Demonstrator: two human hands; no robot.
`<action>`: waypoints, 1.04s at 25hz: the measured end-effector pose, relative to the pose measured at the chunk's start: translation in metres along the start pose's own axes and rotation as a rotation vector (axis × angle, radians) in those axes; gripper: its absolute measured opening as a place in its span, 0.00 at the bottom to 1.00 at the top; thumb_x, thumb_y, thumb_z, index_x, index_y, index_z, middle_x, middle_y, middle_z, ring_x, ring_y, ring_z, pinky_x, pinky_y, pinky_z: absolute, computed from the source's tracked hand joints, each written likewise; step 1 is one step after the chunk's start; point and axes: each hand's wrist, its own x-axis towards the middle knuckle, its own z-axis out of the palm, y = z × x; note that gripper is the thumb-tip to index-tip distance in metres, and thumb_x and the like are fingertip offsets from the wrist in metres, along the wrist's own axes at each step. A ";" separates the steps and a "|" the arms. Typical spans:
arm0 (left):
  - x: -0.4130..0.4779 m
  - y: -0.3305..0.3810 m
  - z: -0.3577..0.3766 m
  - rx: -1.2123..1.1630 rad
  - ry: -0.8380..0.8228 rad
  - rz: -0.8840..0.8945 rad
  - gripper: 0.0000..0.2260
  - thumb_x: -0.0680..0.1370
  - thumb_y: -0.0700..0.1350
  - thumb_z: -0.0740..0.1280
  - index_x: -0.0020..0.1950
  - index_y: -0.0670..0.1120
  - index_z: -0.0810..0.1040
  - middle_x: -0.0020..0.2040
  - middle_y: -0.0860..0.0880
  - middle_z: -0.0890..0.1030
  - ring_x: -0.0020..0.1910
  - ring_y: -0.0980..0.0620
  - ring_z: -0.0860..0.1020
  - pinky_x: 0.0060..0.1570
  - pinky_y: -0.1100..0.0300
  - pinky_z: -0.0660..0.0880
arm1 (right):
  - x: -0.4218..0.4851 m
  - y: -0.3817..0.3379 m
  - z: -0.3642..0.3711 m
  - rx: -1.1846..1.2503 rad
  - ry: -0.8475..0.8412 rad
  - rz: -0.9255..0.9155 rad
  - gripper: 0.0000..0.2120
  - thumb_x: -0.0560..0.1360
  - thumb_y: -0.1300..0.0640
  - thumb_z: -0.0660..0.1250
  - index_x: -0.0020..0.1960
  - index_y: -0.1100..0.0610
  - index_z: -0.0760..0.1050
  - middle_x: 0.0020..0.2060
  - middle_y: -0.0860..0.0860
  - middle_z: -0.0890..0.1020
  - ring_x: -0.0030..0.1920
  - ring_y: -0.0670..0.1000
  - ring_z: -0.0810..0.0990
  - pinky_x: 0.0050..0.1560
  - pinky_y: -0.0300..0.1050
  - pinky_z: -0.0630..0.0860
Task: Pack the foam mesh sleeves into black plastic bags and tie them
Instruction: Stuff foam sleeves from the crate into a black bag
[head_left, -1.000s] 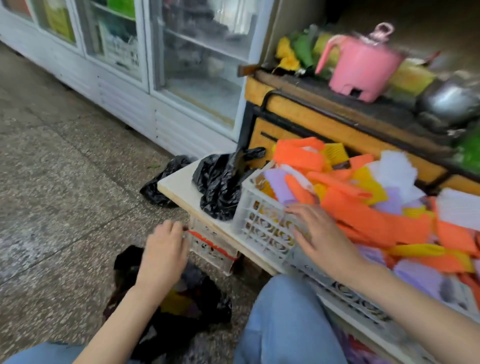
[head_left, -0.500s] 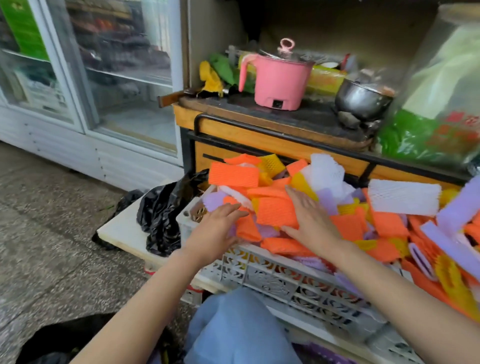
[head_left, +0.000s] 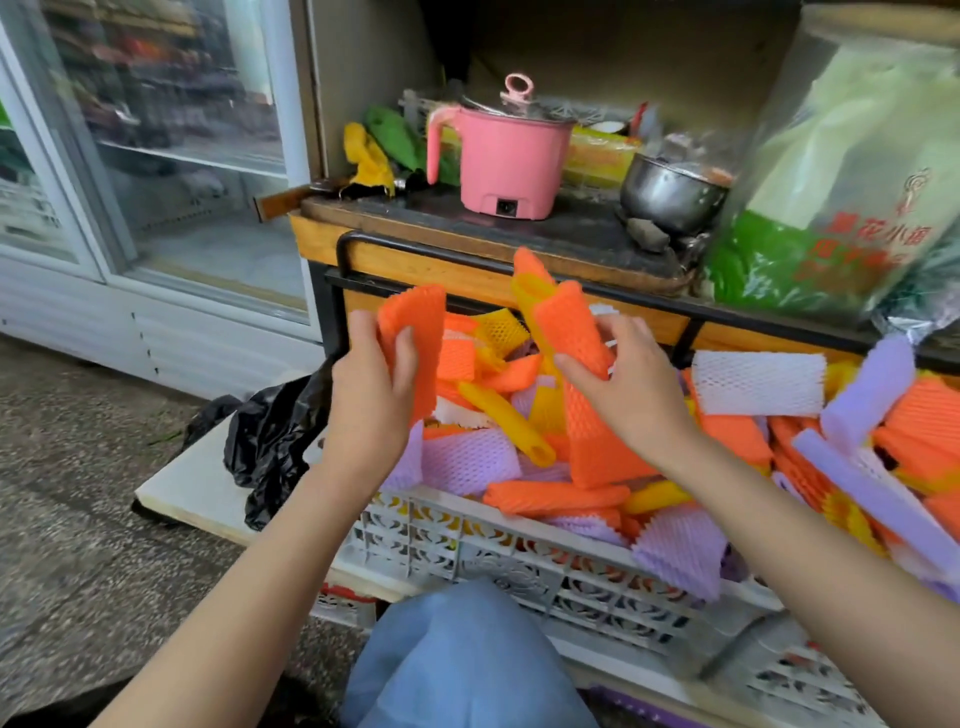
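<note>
While both hands hover above the crate (head_left: 519, 566), I hold an orange foam piece in each: my left hand (head_left: 371, 395) grips a short sleeve (head_left: 415, 322), thumb curled across its face, and my right hand (head_left: 628, 395) pinches a long sleeve (head_left: 571, 332) between thumb and fingertips, with a yellow sleeve (head_left: 527, 296) standing up just behind it. To do this step well, I judge, the two should be laid flat together and squeezed lightly, so that a neat bundle goes into a bag in one pass. The crate is heaped past its rim with orange, yellow, purple and white sleeves. Black bags (head_left: 270, 441) lie crumpled on the board (head_left: 182, 483) just left of the crate, apparently unfilled, none with its mouth open.
</note>
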 end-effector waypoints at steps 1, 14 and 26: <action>-0.003 0.005 0.002 -0.039 0.015 -0.075 0.09 0.82 0.46 0.55 0.47 0.41 0.63 0.31 0.49 0.68 0.27 0.52 0.68 0.25 0.62 0.62 | -0.003 -0.009 -0.005 0.068 0.036 -0.002 0.21 0.72 0.50 0.70 0.61 0.57 0.71 0.52 0.49 0.71 0.52 0.50 0.74 0.46 0.36 0.64; -0.064 -0.002 -0.030 -0.527 -0.467 -0.360 0.33 0.70 0.49 0.74 0.66 0.48 0.57 0.56 0.57 0.71 0.47 0.75 0.75 0.42 0.74 0.74 | -0.069 -0.068 0.039 0.292 -0.543 -0.235 0.36 0.66 0.45 0.75 0.70 0.49 0.66 0.61 0.42 0.65 0.64 0.43 0.66 0.64 0.43 0.68; -0.060 -0.077 -0.087 -0.392 0.068 -0.479 0.19 0.71 0.42 0.73 0.58 0.48 0.72 0.49 0.56 0.79 0.44 0.63 0.78 0.47 0.60 0.75 | -0.024 0.000 0.097 -0.273 -0.543 0.048 0.19 0.76 0.59 0.65 0.64 0.62 0.67 0.59 0.63 0.75 0.60 0.62 0.73 0.55 0.53 0.70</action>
